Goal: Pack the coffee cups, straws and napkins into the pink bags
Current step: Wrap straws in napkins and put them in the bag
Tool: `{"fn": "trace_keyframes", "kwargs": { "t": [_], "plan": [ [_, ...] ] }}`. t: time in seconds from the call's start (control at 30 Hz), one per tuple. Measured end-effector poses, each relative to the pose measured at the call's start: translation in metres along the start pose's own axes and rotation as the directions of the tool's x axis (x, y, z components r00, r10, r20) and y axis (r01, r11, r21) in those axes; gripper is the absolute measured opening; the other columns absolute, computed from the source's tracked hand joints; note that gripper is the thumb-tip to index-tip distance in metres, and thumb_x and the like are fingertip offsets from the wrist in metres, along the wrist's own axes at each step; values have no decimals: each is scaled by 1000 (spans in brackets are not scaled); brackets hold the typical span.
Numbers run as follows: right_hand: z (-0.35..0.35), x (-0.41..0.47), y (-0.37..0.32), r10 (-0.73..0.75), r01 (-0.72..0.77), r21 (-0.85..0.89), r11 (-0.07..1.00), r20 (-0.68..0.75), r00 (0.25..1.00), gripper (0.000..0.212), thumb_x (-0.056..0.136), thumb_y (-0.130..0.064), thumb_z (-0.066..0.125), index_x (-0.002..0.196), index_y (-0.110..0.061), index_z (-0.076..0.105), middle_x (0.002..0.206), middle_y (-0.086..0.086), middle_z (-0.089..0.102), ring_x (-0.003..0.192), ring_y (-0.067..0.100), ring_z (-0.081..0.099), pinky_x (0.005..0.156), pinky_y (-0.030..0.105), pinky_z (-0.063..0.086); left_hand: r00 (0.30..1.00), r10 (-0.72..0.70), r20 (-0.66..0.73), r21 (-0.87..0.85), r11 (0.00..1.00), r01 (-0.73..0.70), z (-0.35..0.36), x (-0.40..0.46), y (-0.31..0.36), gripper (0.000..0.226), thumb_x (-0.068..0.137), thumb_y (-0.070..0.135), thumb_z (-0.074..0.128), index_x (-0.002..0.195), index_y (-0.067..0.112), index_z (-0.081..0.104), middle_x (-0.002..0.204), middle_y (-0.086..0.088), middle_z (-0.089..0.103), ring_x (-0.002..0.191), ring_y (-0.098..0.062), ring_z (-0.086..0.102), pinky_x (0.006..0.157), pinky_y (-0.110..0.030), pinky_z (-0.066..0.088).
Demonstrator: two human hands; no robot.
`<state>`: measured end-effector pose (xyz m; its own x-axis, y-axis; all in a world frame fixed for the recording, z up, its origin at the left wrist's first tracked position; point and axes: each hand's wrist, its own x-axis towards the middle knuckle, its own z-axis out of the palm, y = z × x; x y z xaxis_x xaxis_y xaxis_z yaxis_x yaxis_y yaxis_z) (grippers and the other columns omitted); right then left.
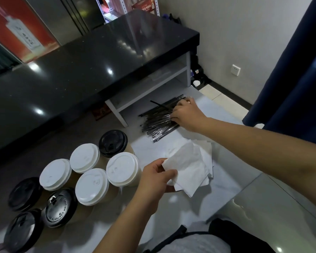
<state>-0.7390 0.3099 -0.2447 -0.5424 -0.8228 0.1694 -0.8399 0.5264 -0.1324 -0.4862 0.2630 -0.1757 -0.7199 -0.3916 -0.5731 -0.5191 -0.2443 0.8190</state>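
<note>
A long black glossy stone counter (77, 70) runs across the far side, with a pale grey open shelf unit (150, 88) tucked under its right end. Below it lies the pale grey surface (226, 179) that carries the task's things, seen from above.

Along the left edge of this surface stands a cluster of eight lidded paper coffee cups. Four have white plastic lids (91, 186) and sit together in the middle of the group; four have black plastic lids (59, 207), three at the near left corner and one (113, 143) at the far end of the cluster, just beside the white-lidded ones.

Towards the far right of the surface lies a heap of black straws in clear wrappers (157, 123), spread in a loose fan. One straw sticks out at an angle from the top of the heap. The right hand (186, 114) rests on the heap's right end, fingers curled down onto the straws; whether they pinch one cannot be told.

Between cups and straws, near the middle of the surface, lies a small loose stack of white paper napkins (206, 156). The left hand (157, 177) holds one white napkin (188, 172) lifted above the stack, its corner pinched between thumb and curled fingers.

No pink bag shows in the view.
</note>
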Motion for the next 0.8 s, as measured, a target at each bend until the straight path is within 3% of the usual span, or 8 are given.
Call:
{"fn": "trace_keyframes", "kwargs": {
  "t": [0.3, 0.47, 0.8],
  "plan": [
    [10, -18, 4, 75, -75, 18, 997, 18, 997, 25, 98, -31, 50, 102, -25, 74, 103, -4, 70, 107, 25, 49, 92, 40, 28, 999, -18, 34, 47, 999, 16, 3, 2, -1, 26, 86, -10, 59, 101, 7, 71, 92, -10, 75, 77, -20, 72, 62, -36, 59],
    [9, -23, 0, 67, -68, 57, 996, 24, 997, 24, 94, -36, 56, 109, -26, 72, 108, -5, 68, 112, 24, 47, 96, 41, 26, 999, -5, 41, 41, 999, 4, 2, 2, -1, 26, 87, -10, 59, 101, 8, 71, 92, -8, 76, 77, -21, 72, 62, -37, 59],
    [11, -27, -6, 49, -48, -30, 998, 33, 998, 24, 95, -24, 50, 95, -21, 74, 95, -5, 68, 102, 23, 47, 90, 37, 21, 999, 11, 41, 12, 1000, -11, -2, 1, -2, 25, 87, -10, 59, 103, 5, 70, 94, -10, 75, 75, -19, 72, 60, -33, 58]
  ]
}}
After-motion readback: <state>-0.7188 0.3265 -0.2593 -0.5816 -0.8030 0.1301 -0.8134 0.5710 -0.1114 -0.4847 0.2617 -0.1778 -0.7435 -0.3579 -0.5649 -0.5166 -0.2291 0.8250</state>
